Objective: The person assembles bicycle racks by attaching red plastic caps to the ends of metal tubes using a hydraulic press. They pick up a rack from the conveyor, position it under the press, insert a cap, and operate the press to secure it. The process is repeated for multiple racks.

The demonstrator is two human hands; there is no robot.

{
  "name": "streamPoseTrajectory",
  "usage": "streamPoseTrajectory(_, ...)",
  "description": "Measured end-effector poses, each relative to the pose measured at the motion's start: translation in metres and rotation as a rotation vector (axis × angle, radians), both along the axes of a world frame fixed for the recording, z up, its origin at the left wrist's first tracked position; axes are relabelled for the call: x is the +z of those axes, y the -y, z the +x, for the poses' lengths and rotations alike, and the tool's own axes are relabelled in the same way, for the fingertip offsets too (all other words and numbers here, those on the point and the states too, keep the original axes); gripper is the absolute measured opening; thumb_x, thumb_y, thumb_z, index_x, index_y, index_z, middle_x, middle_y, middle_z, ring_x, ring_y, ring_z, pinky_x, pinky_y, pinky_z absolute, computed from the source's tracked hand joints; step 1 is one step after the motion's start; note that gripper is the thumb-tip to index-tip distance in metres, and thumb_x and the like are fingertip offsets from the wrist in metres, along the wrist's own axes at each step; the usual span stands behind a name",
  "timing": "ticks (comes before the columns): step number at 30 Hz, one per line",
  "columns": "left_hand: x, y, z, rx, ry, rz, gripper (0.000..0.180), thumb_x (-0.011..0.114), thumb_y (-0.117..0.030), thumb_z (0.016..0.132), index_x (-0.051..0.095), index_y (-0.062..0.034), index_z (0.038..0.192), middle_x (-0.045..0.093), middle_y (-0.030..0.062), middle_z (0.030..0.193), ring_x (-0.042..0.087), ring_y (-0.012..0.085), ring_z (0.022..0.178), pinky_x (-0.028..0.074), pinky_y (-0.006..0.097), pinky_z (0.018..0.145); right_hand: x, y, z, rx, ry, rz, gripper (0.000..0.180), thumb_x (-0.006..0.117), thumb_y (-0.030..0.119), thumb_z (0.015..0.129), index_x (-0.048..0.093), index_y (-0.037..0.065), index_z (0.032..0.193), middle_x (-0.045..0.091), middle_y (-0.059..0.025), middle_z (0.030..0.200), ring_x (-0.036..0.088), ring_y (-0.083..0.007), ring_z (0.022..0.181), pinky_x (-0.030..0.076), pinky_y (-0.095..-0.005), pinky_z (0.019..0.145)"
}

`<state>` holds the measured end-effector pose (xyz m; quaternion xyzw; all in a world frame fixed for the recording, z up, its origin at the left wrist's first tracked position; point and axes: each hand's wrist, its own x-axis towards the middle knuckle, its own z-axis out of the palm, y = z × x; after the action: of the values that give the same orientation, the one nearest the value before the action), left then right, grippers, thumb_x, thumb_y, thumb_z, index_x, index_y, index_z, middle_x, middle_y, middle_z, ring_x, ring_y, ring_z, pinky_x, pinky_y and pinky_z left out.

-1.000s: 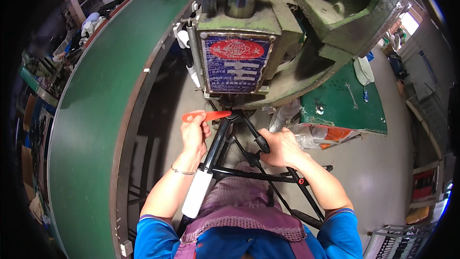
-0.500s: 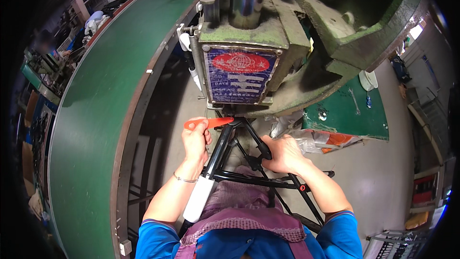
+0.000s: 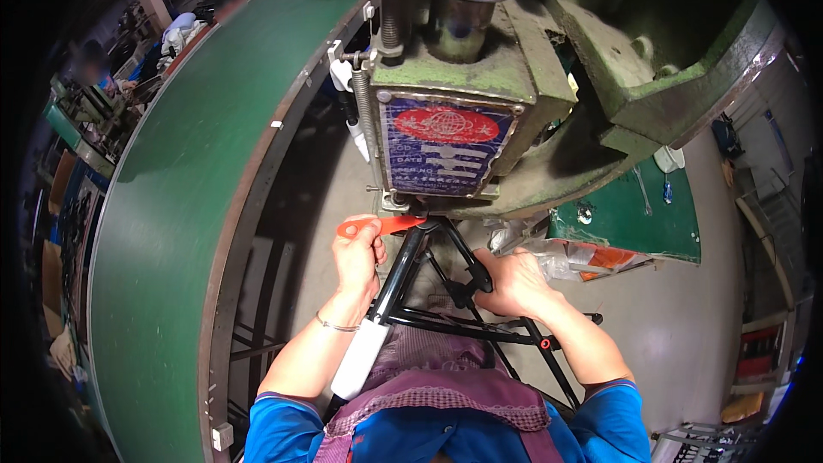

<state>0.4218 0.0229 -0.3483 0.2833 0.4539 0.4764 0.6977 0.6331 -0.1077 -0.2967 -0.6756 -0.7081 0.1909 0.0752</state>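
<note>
My left hand (image 3: 358,255) pinching orange strip (image 3: 381,225), tip fed under green press (image 3: 480,111) head. My right hand (image 3: 514,281) clenched round black tube frame (image 3: 446,326), joint seated at die. Judgement: keep frame square, strip flat, fingertips clear of ram. Conveyor belt (image 3: 189,206) left, unused.

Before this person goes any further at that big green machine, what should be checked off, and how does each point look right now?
1. Left hand grips the orange strip: ok.
2. Strip's tip reaches under the press head: ok.
3. Right hand steadies the black metal frame: ok.
4. Left fingers lie outside the tooling gap: cannot tell, they sit close.
5. Frame seated squarely under the head: cannot tell, hidden.
</note>
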Motion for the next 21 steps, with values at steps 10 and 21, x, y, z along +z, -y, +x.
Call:
streamPoseTrajectory(10,0.008,0.005,-0.044,-0.279,-0.375,0.221,0.027,0.061,-0.032,0.093,0.061,-0.0068,0.101,0.050,-0.0049,0.072,0.044,0.0056,0.058,0.039,0.022,0.052,0.029,0.004,-0.001,-0.037,0.066,-0.101,0.045,0.069,0.028,0.067,0.049,0.005,0.100,0.063,-0.0140,0.066,0.065,-0.0352,0.071,0.049,-0.0435,0.069)
streamPoseTrajectory(21,-0.004,0.120,-0.082,-0.493,-0.549,0.236,0.016,0.066,-0.003,0.079,0.055,-0.0011,0.091,0.050,-0.0019,0.064,0.044,0.0047,0.058,0.035,0.024,0.049,0.001,0.030,-0.035,0.173,0.077,-0.035,0.041,0.068,0.033,0.069,0.052,0.012,0.101,0.063,-0.0089,0.066,0.064,-0.0324,0.067,0.045,-0.0426,0.078)
